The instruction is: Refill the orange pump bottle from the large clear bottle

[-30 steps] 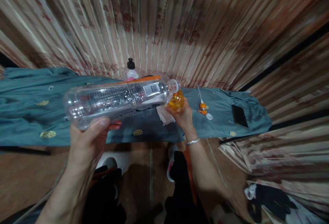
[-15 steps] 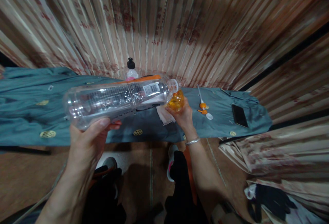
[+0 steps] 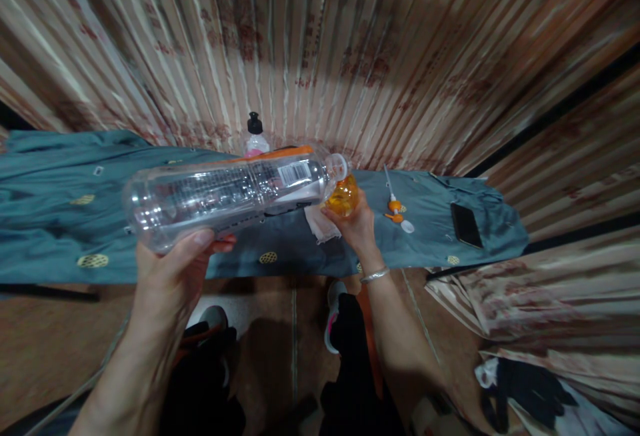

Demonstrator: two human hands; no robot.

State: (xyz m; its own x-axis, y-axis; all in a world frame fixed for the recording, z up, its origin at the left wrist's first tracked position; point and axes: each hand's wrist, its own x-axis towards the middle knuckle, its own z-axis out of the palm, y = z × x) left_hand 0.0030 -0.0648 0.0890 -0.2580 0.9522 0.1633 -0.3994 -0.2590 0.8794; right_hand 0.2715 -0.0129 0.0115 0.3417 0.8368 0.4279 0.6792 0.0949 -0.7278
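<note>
My left hand (image 3: 177,263) is closed around the base end of a large clear plastic bottle (image 3: 220,193) with an orange-edged label and a barcode. The bottle lies nearly level in the air, its uncapped neck pointing right. That neck is at the top of a small bottle of orange-yellow liquid (image 3: 343,197), which my right hand (image 3: 357,223) grips. Whether the two mouths touch I cannot tell. Beneath the small bottle a pale cloth (image 3: 323,226) lies on the covered table. To the right rest an orange pump top (image 3: 395,207) with its tube and a white round cap (image 3: 407,227).
A bottle with a black cap and pink label (image 3: 255,135) stands at the back behind the large bottle. A dark phone (image 3: 465,225) lies at the right on the green cloth-covered table (image 3: 280,239). Pleated curtains (image 3: 280,43) hang behind it.
</note>
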